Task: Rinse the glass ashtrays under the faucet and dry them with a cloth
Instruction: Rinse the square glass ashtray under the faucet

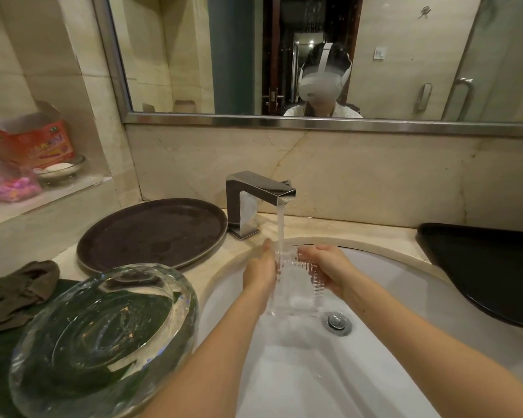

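Head | hands (296, 268) hold ashtray (295, 282) | second ashtray (103, 336) left | cloth (15, 291)

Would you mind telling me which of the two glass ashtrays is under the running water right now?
The ribbed ashtray held between both hands over the sink; the large round ashtray sits untouched on the counter, left of the basin.

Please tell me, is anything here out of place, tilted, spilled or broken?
One thing: the large glass ashtray on the counter left of the sink lies tilted, its edge over the sink's rim, so it might slip. Both hands hold the other ashtray under the faucet. Nothing looks broken.
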A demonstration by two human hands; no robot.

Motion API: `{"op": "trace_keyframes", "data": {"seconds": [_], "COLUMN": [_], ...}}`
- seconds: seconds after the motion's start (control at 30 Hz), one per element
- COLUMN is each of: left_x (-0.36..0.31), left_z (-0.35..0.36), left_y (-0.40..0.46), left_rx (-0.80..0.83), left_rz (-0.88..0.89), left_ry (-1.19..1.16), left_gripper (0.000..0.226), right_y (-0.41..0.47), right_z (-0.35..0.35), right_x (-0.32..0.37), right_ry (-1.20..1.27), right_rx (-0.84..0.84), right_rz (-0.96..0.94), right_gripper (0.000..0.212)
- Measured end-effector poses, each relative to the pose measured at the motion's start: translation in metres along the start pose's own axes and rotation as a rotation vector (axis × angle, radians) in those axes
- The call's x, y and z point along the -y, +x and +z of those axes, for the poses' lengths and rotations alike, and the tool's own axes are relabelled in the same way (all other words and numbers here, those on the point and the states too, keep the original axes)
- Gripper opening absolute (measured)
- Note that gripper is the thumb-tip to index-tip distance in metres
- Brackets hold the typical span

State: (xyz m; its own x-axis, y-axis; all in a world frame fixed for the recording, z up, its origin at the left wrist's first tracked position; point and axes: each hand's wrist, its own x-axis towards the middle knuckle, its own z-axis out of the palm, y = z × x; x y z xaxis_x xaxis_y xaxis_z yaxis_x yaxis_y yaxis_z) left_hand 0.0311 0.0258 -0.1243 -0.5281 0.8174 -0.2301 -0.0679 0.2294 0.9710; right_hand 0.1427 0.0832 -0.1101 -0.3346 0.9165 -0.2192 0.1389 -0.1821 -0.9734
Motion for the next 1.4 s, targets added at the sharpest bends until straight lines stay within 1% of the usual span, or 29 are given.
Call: {"op": "trace_keyframes", "data": {"seconds": [0.07,0.1,0.2,0.27,0.33,0.37,0.43,0.47,0.5,0.57,0.6,0.63,0.7,0.73,0.8,0.83,0.87,0.9,0.93,1.0,1.03,1.07,1.1,1.13,1.2,1.23,1.3,1.37,1.4], "left_x": [0.001,0.0,-0.002,-0.003,-0.002,-0.002,-0.005,-0.007,-0.008,-0.01,-0.009,-0.009,-0.008,-0.007,-0.011,-0.014,-0.016,-0.016,-0.017,-0.014,-0.013,-0.009,-0.005,-0.006,-0.006,-0.006,-0.007,-0.011,-0.012], "left_z": [0.001,-0.001,-0.006,-0.007,-0.005,-0.004,-0.001,0.0,0.001,-0.001,-0.003,-0.004,-0.004,-0.002,-0.002,-0.003,-0.005,-0.006,-0.007,-0.008,-0.008,-0.006,-0.004,-0.004,-0.003,-0.001,-0.001,-0.004,-0.006], "left_y": [-0.002,-0.003,-0.004,-0.007,-0.01,-0.013,-0.017,-0.017,-0.017,-0.013,-0.01,-0.008,-0.008,-0.008,-0.011,-0.012,-0.011,-0.009,-0.006,-0.004,-0.006,-0.005,-0.003,-0.006,-0.009,-0.009,-0.011,-0.013,-0.011], "left_rx": [0.046,0.057,0.116,0.176,0.232,0.26,0.304,0.306,0.284,0.183,0.136,0.109,0.108,0.111,0.097,0.093,0.087,0.086,0.1,0.132,0.143,0.145,0.143,0.14,0.104,0.083,0.063,0.025,0.035], "left_rz": [0.107,0.133,0.102,0.09,0.119,0.13,0.141,0.147,0.143,0.116,0.089,0.054,-0.006,-0.027,-0.086,-0.128,-0.162,-0.185,-0.197,-0.207,-0.205,-0.19,-0.167,-0.136,-0.082,-0.063,-0.056,-0.083,-0.132], "left_ry": [0.101,0.131,0.149,0.277,0.433,0.452,0.364,0.307,0.257,0.16,0.112,0.066,0.001,-0.026,-0.131,-0.211,-0.283,-0.337,-0.356,-0.307,-0.277,-0.245,-0.2,-0.128,0.054,0.115,0.105,-0.002,-0.076], "left_gripper": [0.034,0.031,0.037,0.042,0.045,0.047,0.039,0.034,0.03,0.025,0.027,0.029,0.032,0.032,0.027,0.026,0.029,0.032,0.035,0.047,0.054,0.064,0.074,0.077,0.067,0.065,0.066,0.059,0.054], "right_y": [0.001,0.001,0.002,0.002,0.001,0.001,0.001,0.003,0.005,0.005,0.005,0.007,0.008,0.01,0.012,0.012,0.013,0.013,0.011,0.006,0.006,0.007,0.007,0.004,-0.003,-0.004,-0.002,-0.001,0.001], "right_z": [0.003,0.004,0.008,0.009,0.008,0.006,0.002,0.003,0.005,0.016,0.022,0.027,0.031,0.029,0.021,0.014,0.007,0.0,-0.004,-0.005,-0.002,0.002,0.006,0.01,0.011,0.01,0.008,0.011,0.011], "right_x": [0.004,0.007,0.019,0.023,0.027,0.028,0.029,0.028,0.026,0.022,0.019,0.015,0.009,0.005,-0.003,-0.006,-0.009,-0.013,-0.016,-0.019,-0.022,-0.024,-0.025,-0.025,-0.024,-0.022,-0.021,-0.019,-0.02], "right_ry": [-0.11,-0.143,-0.261,-0.348,-0.422,-0.449,-0.453,-0.423,-0.374,-0.297,-0.303,-0.343,-0.46,-0.521,-0.641,-0.657,-0.608,-0.479,-0.286,0.069,0.182,0.249,0.274,0.259,0.14,0.082,0.008,-0.038,-0.061], "right_rx": [-0.005,0.005,0.029,0.07,0.15,0.186,0.21,0.184,0.137,0.015,-0.041,-0.087,-0.169,-0.203,-0.236,-0.245,-0.243,-0.201,-0.108,0.09,0.115,0.085,0.032,-0.027,-0.124,-0.135,-0.129,-0.126,-0.129], "right_rz": [-0.079,-0.097,-0.123,-0.134,-0.126,-0.119,-0.117,-0.126,-0.138,-0.17,-0.183,-0.18,-0.146,-0.13,-0.117,-0.094,-0.051,0.021,0.115,0.26,0.29,0.301,0.302,0.277,0.157,0.097,0.032,0.018,0.014], "right_gripper": [0.016,0.018,0.022,0.025,0.027,0.027,0.026,0.026,0.026,0.027,0.034,0.048,0.073,0.079,0.088,0.087,0.083,0.075,0.067,0.055,0.053,0.052,0.049,0.045,0.041,0.041,0.043,0.043,0.044]}}
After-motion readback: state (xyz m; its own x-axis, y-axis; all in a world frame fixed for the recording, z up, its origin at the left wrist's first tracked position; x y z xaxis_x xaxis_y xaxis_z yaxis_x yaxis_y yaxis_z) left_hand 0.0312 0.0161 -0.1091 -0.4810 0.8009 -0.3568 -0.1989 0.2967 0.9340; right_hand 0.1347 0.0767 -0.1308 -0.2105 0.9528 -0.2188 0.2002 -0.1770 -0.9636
